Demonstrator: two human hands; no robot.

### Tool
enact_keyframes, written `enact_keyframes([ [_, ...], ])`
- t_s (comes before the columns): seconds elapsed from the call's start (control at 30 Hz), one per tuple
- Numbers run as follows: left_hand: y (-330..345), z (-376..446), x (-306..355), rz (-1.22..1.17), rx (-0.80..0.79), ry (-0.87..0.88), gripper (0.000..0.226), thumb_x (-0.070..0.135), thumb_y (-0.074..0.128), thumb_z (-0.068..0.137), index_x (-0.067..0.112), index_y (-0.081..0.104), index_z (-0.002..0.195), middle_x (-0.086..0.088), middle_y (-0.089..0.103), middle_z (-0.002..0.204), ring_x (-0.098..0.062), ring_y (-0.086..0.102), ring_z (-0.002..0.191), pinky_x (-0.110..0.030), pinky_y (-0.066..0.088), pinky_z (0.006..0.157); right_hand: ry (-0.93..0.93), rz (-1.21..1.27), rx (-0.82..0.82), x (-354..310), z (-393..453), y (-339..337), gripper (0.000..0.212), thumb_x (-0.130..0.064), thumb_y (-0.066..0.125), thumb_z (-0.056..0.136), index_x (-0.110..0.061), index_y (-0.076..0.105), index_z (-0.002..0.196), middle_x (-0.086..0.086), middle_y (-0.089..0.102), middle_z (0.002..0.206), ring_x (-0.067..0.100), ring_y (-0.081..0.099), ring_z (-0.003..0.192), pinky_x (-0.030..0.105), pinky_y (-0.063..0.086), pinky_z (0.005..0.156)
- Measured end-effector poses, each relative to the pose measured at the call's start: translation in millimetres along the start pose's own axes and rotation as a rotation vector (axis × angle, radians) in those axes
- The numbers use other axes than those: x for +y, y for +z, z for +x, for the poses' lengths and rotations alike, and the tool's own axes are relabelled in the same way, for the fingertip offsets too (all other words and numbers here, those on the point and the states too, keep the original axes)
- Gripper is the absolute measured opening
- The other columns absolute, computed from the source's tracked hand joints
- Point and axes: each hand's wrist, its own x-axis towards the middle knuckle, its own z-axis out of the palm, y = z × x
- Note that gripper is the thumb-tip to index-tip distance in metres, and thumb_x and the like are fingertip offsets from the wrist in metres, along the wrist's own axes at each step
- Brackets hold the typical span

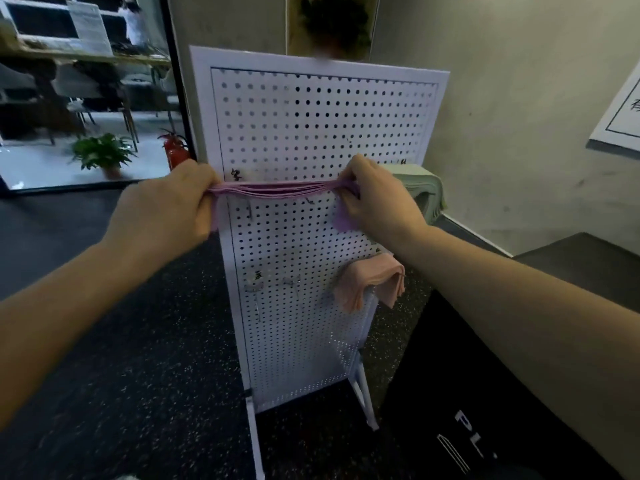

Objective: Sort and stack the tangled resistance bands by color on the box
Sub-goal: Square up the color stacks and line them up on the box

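In the head view we see both hands raised in front of a white perforated metal pegboard stand (311, 133). Our left hand (166, 206) has its fingers curled round one end of a bundle of thin purple rubber resistance bands (273, 191), and our right hand (377, 199) pinches the other end between thumb and curled fingers. The bands run taut and nearly level between the two sets of fingers, with a short purple tail hanging just below the right fingers and another below the left.

Below the right fingers, a folded pile of pink bands (370, 282) hangs over a hook on the board. Just beyond the right fingers, a stack of pale green bands (429, 188) shows at the board's right edge, partly hidden by the hand.

As for writing, small dark handwritten marks sit on the board near the left fingers and lower down; we cannot read them. White letters "PL" show on a black box (485, 393) under the right forearm, the rest cut off. A white poster (620, 112) on the right wall shows part of one black character, cropped by the frame edge.

Left of the left fingers stand a red fire extinguisher (175, 150) and a green potted plant (102, 154). At the top a blurred dark shape sits behind the board.
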Motion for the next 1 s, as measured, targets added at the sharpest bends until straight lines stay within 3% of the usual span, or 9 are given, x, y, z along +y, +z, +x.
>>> enact_keyframes([
  [0.13, 18.7, -16.1, -2.7, 0.026, -0.022, -0.003, 0.008, 0.019, 0.062, 0.096, 0.015, 0.062, 0.103, -0.006, 0.063, 0.079, -0.030, 0.055, 0.049, -0.035, 0.042, 0.050, 0.020, 0.009, -0.031, 4.4, -3.3, 20.7, 0.013, -0.019, 0.056, 0.099, -0.009, 0.052, 0.105, -0.003, 0.048, 0.096, 0.026, 0.053, 0.079, 0.036, 0.033, 0.065],
  [0.3, 38.2, -29.3, -3.5, 0.014, -0.059, 0.019, 0.015, 0.017, 0.066, 0.094, 0.014, 0.059, 0.107, -0.010, 0.068, 0.084, -0.032, 0.057, 0.046, -0.024, 0.029, 0.050, 0.018, 0.062, -0.094, 5.9, -15.9, 40.1, 0.013, -0.021, 0.055, 0.100, -0.013, 0.045, 0.097, 0.000, 0.049, 0.089, 0.024, 0.050, 0.071, 0.036, 0.033, 0.059],
  [0.43, 46.8, -29.7, 0.1, -0.034, -0.141, -0.091, 0.024, 0.033, 0.063, 0.095, 0.022, 0.056, 0.116, -0.003, 0.071, 0.106, -0.035, 0.067, 0.068, -0.033, 0.039, 0.059, 0.055, 0.134, -0.114, -4.1, -21.6, 55.3, 0.018, -0.022, 0.057, 0.099, -0.012, 0.042, 0.096, -0.001, 0.048, 0.083, 0.022, 0.048, 0.069, 0.037, 0.036, 0.057],
  [0.5, 48.3, -27.7, 1.0, -0.062, -0.159, -0.120, 0.027, 0.043, 0.062, 0.095, 0.027, 0.053, 0.115, 0.004, 0.070, 0.110, -0.030, 0.066, 0.073, -0.032, 0.040, 0.061, 0.083, 0.178, -0.120, -6.2, -22.2, 57.6, 0.022, -0.024, 0.060, 0.098, -0.011, 0.043, 0.099, 0.002, 0.053, 0.085, 0.024, 0.053, 0.073, 0.040, 0.042, 0.061],
  [0.6, 47.2, -25.6, 2.2, -0.052, -0.187, -0.107, 0.044, 0.066, 0.058, 0.089, 0.032, 0.050, 0.116, 0.012, 0.067, 0.107, -0.016, 0.055, 0.066, -0.027, 0.039, 0.056, 0.126, 0.203, -0.183, -6.9, -23.8, 55.2, 0.037, -0.039, 0.069, 0.093, -0.015, 0.045, 0.107, 0.000, 0.060, 0.101, 0.021, 0.058, 0.086, 0.039, 0.049, 0.071],
  [0.7, 42.6, -24.6, 3.0, -0.001, -0.201, -0.091, 0.060, 0.080, 0.052, 0.080, 0.032, 0.052, 0.118, 0.012, 0.067, 0.099, -0.013, 0.055, 0.065, -0.025, 0.042, 0.054, 0.151, 0.182, -0.193, -1.6, -29.3, 49.0, 0.054, -0.055, 0.073, 0.085, -0.021, 0.043, 0.114, -0.004, 0.059, 0.110, 0.016, 0.060, 0.093, 0.035, 0.053, 0.078],
  [0.77, 34.2, -23.0, 4.8, -0.023, -0.143, -0.061, 0.060, 0.084, 0.046, 0.084, 0.031, 0.056, 0.109, 0.014, 0.063, 0.086, -0.010, 0.056, 0.061, -0.021, 0.038, 0.051, 0.167, 0.154, -0.184, 3.8, -35.4, 40.9, 0.060, -0.062, 0.071, 0.083, -0.022, 0.043, 0.117, -0.005, 0.058, 0.109, 0.015, 0.059, 0.093, 0.032, 0.052, 0.076],
  [0.93, 4.5, -9.4, 20.3, -0.139, -0.033, 0.074, 0.047, 0.062, 0.038, 0.095, 0.021, 0.062, 0.091, 0.018, 0.047, 0.065, 0.000, 0.046, 0.050, -0.014, 0.031, 0.051, 0.137, 0.126, -0.130, 20.9, -61.8, 12.0, 0.052, -0.066, 0.059, 0.090, -0.024, 0.046, 0.117, -0.007, 0.059, 0.097, 0.006, 0.058, 0.082, 0.023, 0.045, 0.064],
  [1.0, -2.4, 0.6, 37.4, -0.141, -0.013, 0.143, 0.046, 0.055, 0.039, 0.097, 0.017, 0.064, 0.088, 0.013, 0.049, 0.062, -0.007, 0.047, 0.045, -0.014, 0.031, 0.050, 0.135, 0.113, -0.117, 30.9, -76.7, -4.1, 0.047, -0.063, 0.057, 0.093, -0.023, 0.046, 0.114, -0.004, 0.061, 0.094, 0.007, 0.059, 0.077, 0.024, 0.046, 0.062],
])
